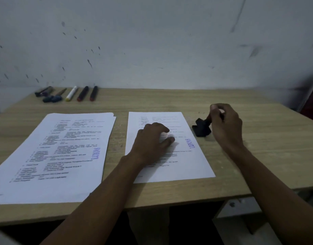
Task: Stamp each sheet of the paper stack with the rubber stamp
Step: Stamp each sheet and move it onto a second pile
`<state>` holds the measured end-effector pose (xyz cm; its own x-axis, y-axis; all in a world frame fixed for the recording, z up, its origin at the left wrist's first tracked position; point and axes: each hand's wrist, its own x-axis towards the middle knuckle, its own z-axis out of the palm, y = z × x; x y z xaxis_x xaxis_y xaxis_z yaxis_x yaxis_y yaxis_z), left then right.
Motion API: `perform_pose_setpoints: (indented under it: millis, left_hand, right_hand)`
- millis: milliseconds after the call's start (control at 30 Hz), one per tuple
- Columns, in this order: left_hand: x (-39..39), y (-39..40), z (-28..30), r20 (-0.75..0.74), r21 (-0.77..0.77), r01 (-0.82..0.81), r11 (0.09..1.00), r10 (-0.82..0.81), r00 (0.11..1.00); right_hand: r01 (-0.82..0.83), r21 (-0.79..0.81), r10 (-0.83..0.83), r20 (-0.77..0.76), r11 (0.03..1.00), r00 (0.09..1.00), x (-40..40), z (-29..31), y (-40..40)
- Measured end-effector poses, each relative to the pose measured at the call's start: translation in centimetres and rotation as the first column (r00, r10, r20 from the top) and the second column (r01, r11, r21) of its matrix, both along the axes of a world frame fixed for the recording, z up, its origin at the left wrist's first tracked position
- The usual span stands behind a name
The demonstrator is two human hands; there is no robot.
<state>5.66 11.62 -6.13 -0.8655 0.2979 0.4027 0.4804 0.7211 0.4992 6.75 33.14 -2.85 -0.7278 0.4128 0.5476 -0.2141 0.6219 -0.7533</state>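
1. You are working in dim, bluish light; the wall (152, 41) reads grey.
2. Soft shadows fall toward 5 o'clock of your hands.
3. Print on the sheets is blurred.
4. Wide-angle bending smears the 3 o'clock edge.

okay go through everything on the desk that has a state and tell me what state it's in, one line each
Single sheet: flat on desk, stamped LUNAS in blue.
Paper stack: top sheet stamped LUNAS.
Rubber stamp: tilted, base touching desk beside the sheet.
Left hand: resting on single sheet.
Right hand: gripping stamp handle.
Markers: capped, lying at desk's back edge.
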Motion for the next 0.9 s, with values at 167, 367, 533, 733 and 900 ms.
perform_pose_setpoints:
  millis: [167, 367, 533, 733, 900]
  left_hand:
    - [0.1, -1.1, 0.6, -0.139, 0.251, -0.007, 0.968, 0.044, 0.989]
    - [0.4, -1.9, 0.8, -0.130, 0.386, -0.055, 0.921, 0.114, 0.985]
    - [0.5, -2.3, 0.8, -0.133, 0.390, -0.076, 0.918, 0.138, 0.982]
    - [0.7, -2.3, 1.1, -0.124, 0.380, -0.089, 0.921, 0.146, 0.982]
    - [0.9, -2.4, 1.2, -0.089, 0.373, -0.132, 0.918, 0.177, 0.980]
  right_hand:
    - [0.077, 0.003, -0.077, 0.077, 0.997, 0.994, -1.0, -0.3, 1.4]
    - [0.040, 0.129, -0.052, 0.094, 0.991, 0.994, -1.4, -0.5, 0.3]
    - [0.040, 0.197, -0.068, 0.135, 0.980, 0.988, -1.8, -0.5, -0.5]
    - [0.026, 0.218, -0.060, 0.149, 0.976, 0.987, -2.1, -0.6, -0.7]
    - [0.025, 0.185, -0.055, 0.160, 0.982, 0.986, -2.5, -0.7, -1.0]
